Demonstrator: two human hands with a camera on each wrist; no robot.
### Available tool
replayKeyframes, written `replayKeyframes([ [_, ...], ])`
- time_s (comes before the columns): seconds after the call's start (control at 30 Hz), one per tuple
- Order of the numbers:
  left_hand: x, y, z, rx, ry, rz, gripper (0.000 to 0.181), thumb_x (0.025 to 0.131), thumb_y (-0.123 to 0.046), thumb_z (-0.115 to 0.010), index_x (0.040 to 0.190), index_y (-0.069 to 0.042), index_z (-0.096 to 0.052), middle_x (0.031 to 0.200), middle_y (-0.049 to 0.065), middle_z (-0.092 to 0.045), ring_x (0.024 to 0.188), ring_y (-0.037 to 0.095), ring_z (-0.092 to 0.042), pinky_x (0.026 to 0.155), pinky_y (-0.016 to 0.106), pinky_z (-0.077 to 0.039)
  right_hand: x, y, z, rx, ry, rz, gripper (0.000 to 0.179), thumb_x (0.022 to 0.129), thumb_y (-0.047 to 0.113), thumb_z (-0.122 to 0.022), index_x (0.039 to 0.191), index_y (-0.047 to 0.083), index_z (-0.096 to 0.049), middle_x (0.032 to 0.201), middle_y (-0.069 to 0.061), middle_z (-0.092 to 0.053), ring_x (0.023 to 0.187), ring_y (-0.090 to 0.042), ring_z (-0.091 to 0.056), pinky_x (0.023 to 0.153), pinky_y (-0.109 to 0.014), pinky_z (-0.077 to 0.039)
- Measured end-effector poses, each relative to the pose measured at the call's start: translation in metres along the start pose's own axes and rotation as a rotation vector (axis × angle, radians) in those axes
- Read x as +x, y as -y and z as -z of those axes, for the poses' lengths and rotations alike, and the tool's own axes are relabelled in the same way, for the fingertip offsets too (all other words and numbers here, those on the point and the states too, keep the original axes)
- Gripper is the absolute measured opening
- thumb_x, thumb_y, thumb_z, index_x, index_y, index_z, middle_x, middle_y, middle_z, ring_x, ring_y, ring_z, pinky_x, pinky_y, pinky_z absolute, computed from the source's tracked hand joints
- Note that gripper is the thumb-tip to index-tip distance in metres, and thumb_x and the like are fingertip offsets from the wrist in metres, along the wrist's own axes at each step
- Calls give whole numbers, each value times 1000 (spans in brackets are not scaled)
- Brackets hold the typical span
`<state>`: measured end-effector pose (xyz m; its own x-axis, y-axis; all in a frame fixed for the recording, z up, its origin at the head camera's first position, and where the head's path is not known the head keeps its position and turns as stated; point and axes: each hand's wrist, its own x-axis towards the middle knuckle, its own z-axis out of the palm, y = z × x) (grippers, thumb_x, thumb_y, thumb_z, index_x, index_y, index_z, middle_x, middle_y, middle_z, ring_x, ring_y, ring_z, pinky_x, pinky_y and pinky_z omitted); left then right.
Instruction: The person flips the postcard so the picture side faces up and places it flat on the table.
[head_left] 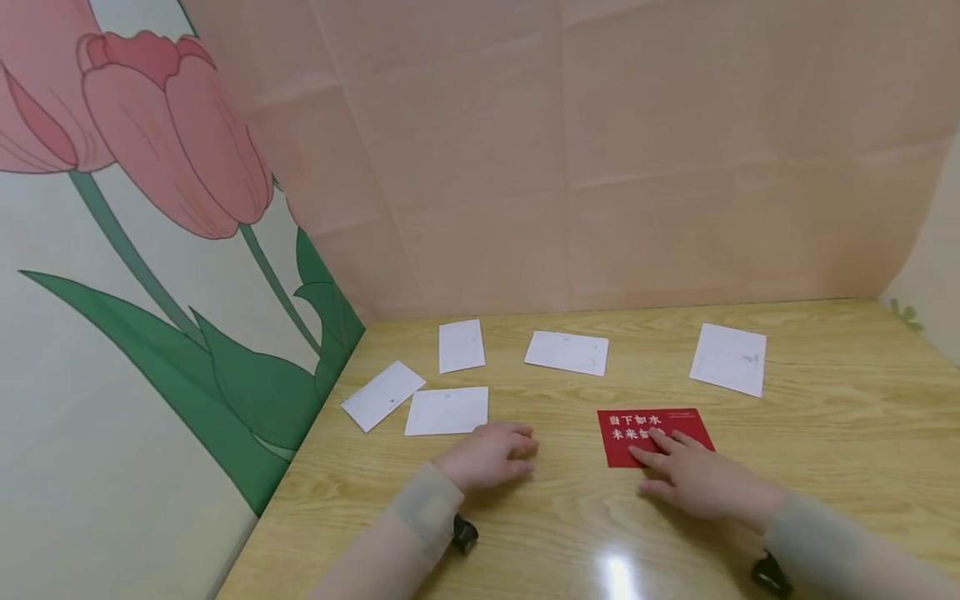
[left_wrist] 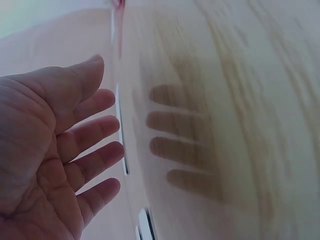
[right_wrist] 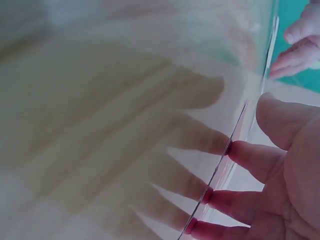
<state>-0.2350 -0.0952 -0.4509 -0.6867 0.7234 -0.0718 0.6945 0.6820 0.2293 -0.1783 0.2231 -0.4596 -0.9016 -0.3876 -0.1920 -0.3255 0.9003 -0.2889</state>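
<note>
A red card [head_left: 621, 452] with white Chinese characters lies flat on the wooden table [head_left: 570, 517]. The fingers of my right hand [head_left: 697, 479] are spread over its right part, and in the right wrist view the fingertips [right_wrist: 232, 148] touch along its thin edge. My left hand [head_left: 487, 457] hovers just above the table with relaxed, slightly bent fingers and nothing in them; its palm [left_wrist: 40, 160] shows bare in the left wrist view. Nearest to it lies a white card [head_left: 448, 411], beside another white card [head_left: 384, 395] that is turned at an angle.
Further back lie more white cards: one upright [head_left: 461, 346], one sideways [head_left: 567, 352] and one at the far right [head_left: 729, 360]. A pink cloth [head_left: 600, 167] hangs behind the table. A wall painted with tulips [head_left: 172, 133] borders the left side.
</note>
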Motion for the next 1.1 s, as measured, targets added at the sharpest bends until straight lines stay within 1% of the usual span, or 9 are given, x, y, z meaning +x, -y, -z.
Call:
replayKeyframes([
  [0.17, -2, 6, -1, -15, -4, 17, 38, 95, -33, -60, 127, -14, -64, 139, 4, -53, 129, 18, -46, 108, 36, -34, -13, -20, 3, 2, -35, -7, 70, 82, 60, -62, 135, 14, -58, 141, -28, -42, 126, -59, -32, 89, -70, -38],
  [0.4, -7, 13, 1, -27, -19, 23, 38, 95, -32, -61, 127, -13, -64, 138, 5, -54, 128, 20, -48, 106, 35, -36, -30, -59, 5, -4, -100, -15, 63, 83, 56, -63, 126, 10, -65, 135, -32, -47, 120, -60, -38, 88, -70, -37],
  [0.53, -9, 17, 3, -43, -30, 37, 37, 94, -31, -62, 126, -12, -65, 138, 6, -54, 127, 21, -48, 106, 35, -36, -36, -79, 8, -13, -103, -42, 56, 84, 52, -65, 120, 11, -69, 131, -32, -51, 117, -58, -43, 86, -68, -39],
  [0.63, -11, 20, 3, -58, -30, 59, 36, 94, -31, -62, 126, -13, -65, 138, 6, -54, 127, 21, -48, 107, 35, -35, -40, -95, 12, -11, -88, -67, 52, 86, 50, -63, 116, 10, -71, 130, -32, -52, 114, -56, -46, 85, -67, -40],
  [0.8, -14, 25, 3, -64, -27, 77, 36, 95, -31, -61, 126, -13, -65, 138, 6, -54, 127, 22, -48, 107, 36, -35, -47, -123, 15, -5, -81, -114, 54, 87, 52, -61, 110, 5, -73, 127, -33, -53, 110, -53, -50, 81, -63, -43],
  [0.97, -18, 29, 4, -67, -40, 81, 36, 95, -30, -62, 125, -12, -65, 137, 7, -54, 127, 22, -49, 107, 36, -36, -52, -148, 17, -27, -95, -144, 58, 91, 53, -56, 107, 0, -73, 126, -35, -52, 107, -55, -51, 79, -62, -44],
  [1.1, -22, 34, 6, -76, -37, 109, 36, 95, -30, -62, 126, -11, -65, 138, 6, -53, 128, 22, -47, 108, 36, -34, -54, -164, 21, -48, -94, -170, 55, 91, 50, -58, 106, -1, -73, 126, -37, -50, 105, -54, -52, 77, -60, -45],
])
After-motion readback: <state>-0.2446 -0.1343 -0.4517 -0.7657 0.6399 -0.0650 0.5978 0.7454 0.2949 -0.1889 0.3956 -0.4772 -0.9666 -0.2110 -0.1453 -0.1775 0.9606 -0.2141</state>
